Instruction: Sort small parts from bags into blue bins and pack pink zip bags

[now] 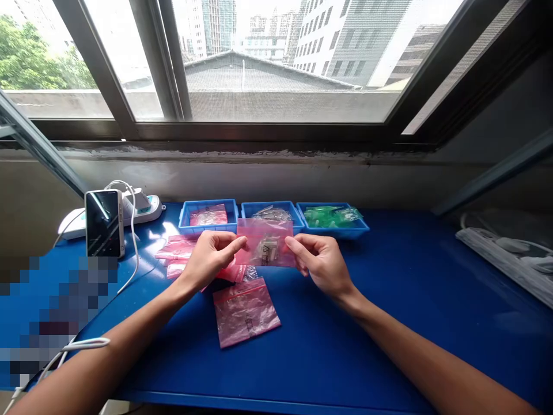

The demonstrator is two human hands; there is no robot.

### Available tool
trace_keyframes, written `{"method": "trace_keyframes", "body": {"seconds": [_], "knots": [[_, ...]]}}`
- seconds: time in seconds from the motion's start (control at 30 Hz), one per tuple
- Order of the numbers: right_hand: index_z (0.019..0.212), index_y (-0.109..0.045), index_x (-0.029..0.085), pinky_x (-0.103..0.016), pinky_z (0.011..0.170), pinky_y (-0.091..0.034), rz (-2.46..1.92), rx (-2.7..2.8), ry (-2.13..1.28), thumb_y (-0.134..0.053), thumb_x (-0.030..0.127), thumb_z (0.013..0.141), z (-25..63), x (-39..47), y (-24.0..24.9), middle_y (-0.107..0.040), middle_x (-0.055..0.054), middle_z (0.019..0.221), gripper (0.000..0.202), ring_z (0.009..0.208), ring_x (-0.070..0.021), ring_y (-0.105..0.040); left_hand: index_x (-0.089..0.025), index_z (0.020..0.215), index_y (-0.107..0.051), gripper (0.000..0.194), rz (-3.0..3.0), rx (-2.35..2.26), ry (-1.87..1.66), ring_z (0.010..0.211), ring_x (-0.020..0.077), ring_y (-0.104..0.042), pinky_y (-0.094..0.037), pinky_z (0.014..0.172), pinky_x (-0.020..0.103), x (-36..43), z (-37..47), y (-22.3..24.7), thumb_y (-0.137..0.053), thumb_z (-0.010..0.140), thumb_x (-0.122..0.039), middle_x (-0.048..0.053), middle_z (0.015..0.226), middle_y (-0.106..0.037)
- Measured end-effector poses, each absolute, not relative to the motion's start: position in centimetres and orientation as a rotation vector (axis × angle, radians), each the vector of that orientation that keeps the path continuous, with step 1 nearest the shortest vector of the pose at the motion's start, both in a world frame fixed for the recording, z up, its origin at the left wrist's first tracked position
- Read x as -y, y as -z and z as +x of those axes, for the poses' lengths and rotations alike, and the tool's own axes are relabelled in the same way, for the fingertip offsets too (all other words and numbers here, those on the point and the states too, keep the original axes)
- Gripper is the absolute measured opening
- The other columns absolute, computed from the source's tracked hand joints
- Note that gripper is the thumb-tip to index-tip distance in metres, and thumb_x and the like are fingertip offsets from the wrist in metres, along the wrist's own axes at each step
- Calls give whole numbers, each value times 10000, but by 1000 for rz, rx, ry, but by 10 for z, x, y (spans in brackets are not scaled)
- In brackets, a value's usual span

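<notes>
A pink zip bag [265, 233] with small pale contents is stretched between my two hands above the blue table. My left hand [213, 256] pinches its left edge between thumb and fingers. On the opposite edge, my right hand [318, 262] has the same kind of pinch. Below the held bag, another pink zip bag [247, 314] lies flat on the table. More pink bags [179, 248] lie in a loose pile beside and partly behind my left hand. What exactly is inside the held bag is too small to make out.
Three blue trays stand along the back: a left tray [208, 230] with pink bags, a middle tray [298, 218] with clear packets, a right tray [341, 232] with green packets. A phone [103, 223], power strip [149, 210] and white cable [137, 253] occupy the left.
</notes>
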State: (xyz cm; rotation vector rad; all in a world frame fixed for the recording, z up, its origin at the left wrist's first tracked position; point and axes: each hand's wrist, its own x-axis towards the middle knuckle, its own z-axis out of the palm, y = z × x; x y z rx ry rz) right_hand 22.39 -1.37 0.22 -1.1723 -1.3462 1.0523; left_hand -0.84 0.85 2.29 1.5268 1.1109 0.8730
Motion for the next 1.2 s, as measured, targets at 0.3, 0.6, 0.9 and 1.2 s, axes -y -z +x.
{"method": "trace_keyframes", "body": {"seconds": [0.3, 0.6, 0.9, 1.2], "knots": [[798, -810, 159, -259, 394, -440, -1110, 1372, -1017, -776, 532, 858, 224, 13, -1, -742, -73, 649, 380, 437, -158, -621, -147, 738, -747, 341, 1790, -1131, -1111, 465, 114, -494, -374, 469, 234, -4, -9, -20, -682, 928, -423, -6, 526, -596], [1051, -864, 242, -320, 483, -578, -1059, 1415, -719, -726, 270, 876, 226, 21, 3, -832, -82, 1091, 225, 501, -145, -630, -194, 1038, -800, 178, 2218, -899, -1505, 968, 217, -724, -585, 864, 351, 1, -11, -19, -669, 940, -122, 88, 1001, -816], [713, -789, 188, -277, 452, -506, -1074, 1459, -886, -733, 455, 908, 224, 19, -1, -732, -52, 598, 335, 442, -149, -588, -193, 752, -714, 237, 2181, -1091, -1310, 709, 192, -537, -445, 726, 334, -1, -10, -18, -645, 964, -273, 29, 705, -666], [608, -666, 173, -242, 428, -425, -1050, 1486, -1200, -676, 605, 921, 223, 17, -3, -561, 3, 454, 534, 378, -113, -506, -178, 729, -617, 354, 1775, -1187, -1262, 665, 159, -539, -413, 622, 260, -20, -26, -31, -616, 950, -455, 17, 713, -631]]}}
